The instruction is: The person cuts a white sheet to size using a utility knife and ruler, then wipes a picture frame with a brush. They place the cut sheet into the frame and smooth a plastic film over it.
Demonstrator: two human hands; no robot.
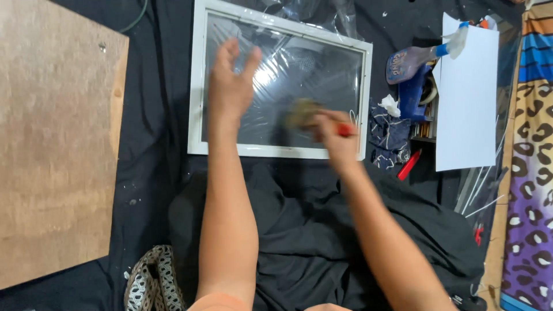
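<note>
A white-framed glass pane (197,86) lies flat on a black cloth (155,144) in front of me. My left hand (228,86) rests flat on the glass with fingers spread, holding nothing. My right hand (334,135) is closed around a brush with a red handle (346,131). The brush's tan bristle head (302,113) touches the glass near the pane's lower middle and looks blurred. Clear plastic film (311,17) is bunched at the frame's far edge.
A plywood board (55,144) lies at the left. At the right sit a spray bottle (412,60), a blue tape dispenser (417,92), a white sheet (466,98), a patterned blue rag (389,135) and a red tool (410,164). Patterned fabric (533,173) borders the right edge.
</note>
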